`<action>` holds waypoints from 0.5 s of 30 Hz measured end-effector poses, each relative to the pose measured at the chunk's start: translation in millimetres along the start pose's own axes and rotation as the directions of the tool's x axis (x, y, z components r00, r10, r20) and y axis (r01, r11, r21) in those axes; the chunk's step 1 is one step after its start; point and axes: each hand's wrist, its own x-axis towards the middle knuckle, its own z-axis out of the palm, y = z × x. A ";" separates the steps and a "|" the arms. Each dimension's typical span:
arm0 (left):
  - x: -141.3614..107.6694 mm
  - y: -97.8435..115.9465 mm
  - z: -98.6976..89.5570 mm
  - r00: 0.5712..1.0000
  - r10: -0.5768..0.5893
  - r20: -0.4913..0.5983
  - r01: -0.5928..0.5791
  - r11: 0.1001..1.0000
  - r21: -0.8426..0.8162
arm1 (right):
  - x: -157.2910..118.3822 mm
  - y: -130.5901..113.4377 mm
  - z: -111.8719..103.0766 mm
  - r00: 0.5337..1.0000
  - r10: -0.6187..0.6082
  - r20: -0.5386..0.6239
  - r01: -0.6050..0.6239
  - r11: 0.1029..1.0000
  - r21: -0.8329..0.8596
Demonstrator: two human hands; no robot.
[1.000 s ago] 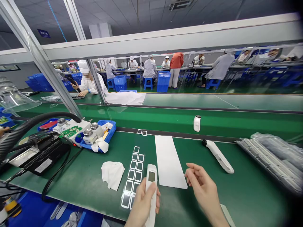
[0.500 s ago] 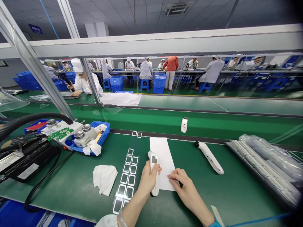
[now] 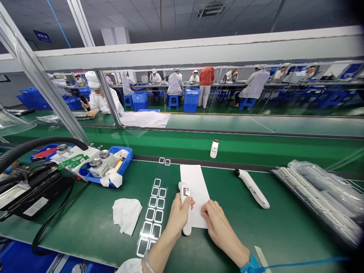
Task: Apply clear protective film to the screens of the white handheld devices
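My left hand (image 3: 178, 216) is closed around a white handheld infrared thermometer (image 3: 187, 223), its small screen facing up with dark marks on it. A white paper sheet (image 3: 195, 178) lies on the table, partly beneath the thermometer. At the sheet's right edge my right hand (image 3: 217, 222) rests with curled fingers; whatever is between the fingertips is hidden. Left of my left hand lies a clear strip of white-framed square pieces (image 3: 152, 216). Another white thermometer (image 3: 252, 189) with a black tip lies to the right on the table.
A white cloth (image 3: 127, 216) is at left. Behind it stands a blue tray (image 3: 125, 167) with metal-lidded jars, beside a black device (image 3: 42, 195) with cables. Bagged strips (image 3: 318, 204) lie at right. A white thermometer (image 3: 214, 148) sits on the green conveyor belt (image 3: 256, 151). Co-workers sit beyond.
The thermometer on the belt has shifted left. Dark marks now show on the held thermometer's screen. My right hand's fingers have drawn closer together at the paper's edge.
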 end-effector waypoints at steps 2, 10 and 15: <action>0.1 -0.1 -0.3 1.000 0.000 -0.001 0.000 1.000 0.003 | -4.5 -1.4 -0.8 1.000 -0.020 0.005 0.019 0.999 0.049; 0.3 0.5 -0.4 1.000 -0.006 0.000 0.006 1.000 0.006 | -2.9 -4.3 -4.3 0.996 0.014 0.092 -0.024 0.993 0.113; 1.1 0.5 -0.9 1.000 -0.021 -0.016 0.020 1.000 -0.003 | -1.7 3.4 -9.6 0.994 0.089 0.066 -0.103 0.961 0.255</action>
